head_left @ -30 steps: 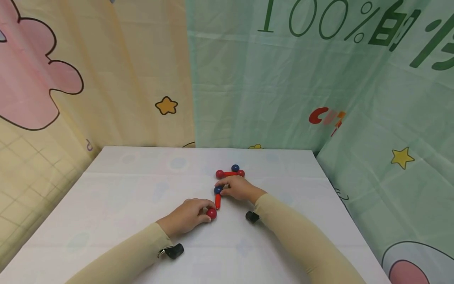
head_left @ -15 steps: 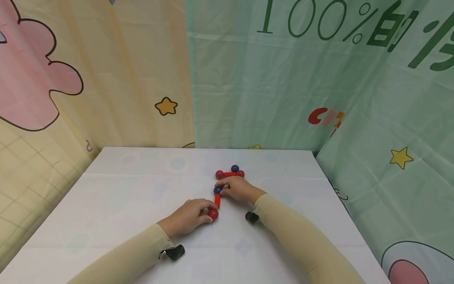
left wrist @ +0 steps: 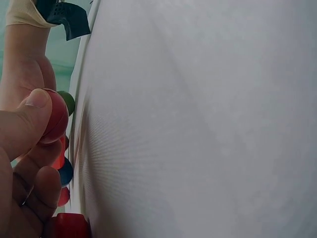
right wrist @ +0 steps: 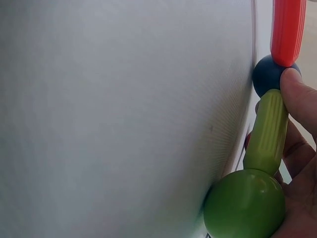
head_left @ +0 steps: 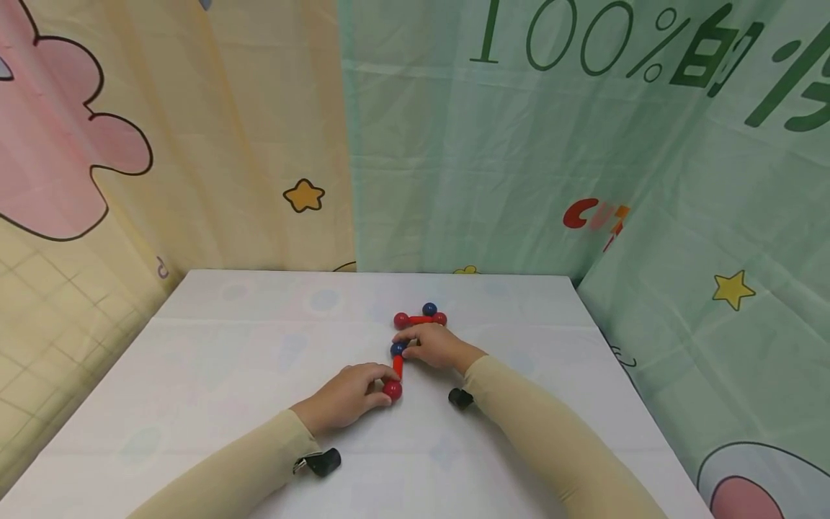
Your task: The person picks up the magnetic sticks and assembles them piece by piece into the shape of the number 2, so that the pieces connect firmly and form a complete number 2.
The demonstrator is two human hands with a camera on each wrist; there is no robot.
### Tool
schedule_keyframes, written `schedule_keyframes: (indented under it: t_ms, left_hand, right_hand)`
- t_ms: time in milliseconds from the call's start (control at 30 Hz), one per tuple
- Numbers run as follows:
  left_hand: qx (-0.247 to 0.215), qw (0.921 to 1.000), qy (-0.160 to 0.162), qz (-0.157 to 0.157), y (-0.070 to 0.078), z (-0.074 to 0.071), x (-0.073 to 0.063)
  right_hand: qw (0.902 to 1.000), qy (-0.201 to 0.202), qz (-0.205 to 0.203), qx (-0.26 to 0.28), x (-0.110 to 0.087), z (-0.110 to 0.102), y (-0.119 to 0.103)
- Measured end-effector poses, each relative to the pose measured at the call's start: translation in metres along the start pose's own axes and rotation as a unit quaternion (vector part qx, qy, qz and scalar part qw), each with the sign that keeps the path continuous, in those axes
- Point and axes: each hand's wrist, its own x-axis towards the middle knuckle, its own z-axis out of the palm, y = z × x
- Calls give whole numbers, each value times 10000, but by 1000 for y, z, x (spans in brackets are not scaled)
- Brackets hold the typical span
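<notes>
My left hand [head_left: 350, 395] pinches a red ball [head_left: 392, 391] between thumb and fingers. The ball sits right at the near end of a red rod [head_left: 398, 366]. At the rod's far end is a blue ball [head_left: 398, 349], which my right hand [head_left: 437, 344] grips with its thumb and fingers. In the right wrist view a green rod [right wrist: 267, 131] runs from the blue ball [right wrist: 269, 75] to a larger green ball [right wrist: 245, 204] beside the palm. From the head view my right hand hides these green pieces.
Beyond my right hand, a red ball [head_left: 401, 320], a short red rod [head_left: 421, 319], another red ball [head_left: 439, 318] and a blue ball [head_left: 429, 309] lie on the white-covered table [head_left: 214, 346]. Printed curtains [head_left: 428, 144] stand behind the table. Dark wrist cameras [head_left: 324, 462] hang below both sleeves.
My left hand has slid slightly to the right with the red ball, bringing it under the near end of the red rod. My right hand stays in place on the blue ball.
</notes>
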Motion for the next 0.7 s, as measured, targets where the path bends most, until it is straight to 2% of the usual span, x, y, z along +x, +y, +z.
schedule_keyframes:
  t_ms: [700]
  left_hand:
    - [90, 9999, -7, -116, 3, 3, 6]
  right_hand:
    - [10000, -38, -17, 1, 0, 0, 0]
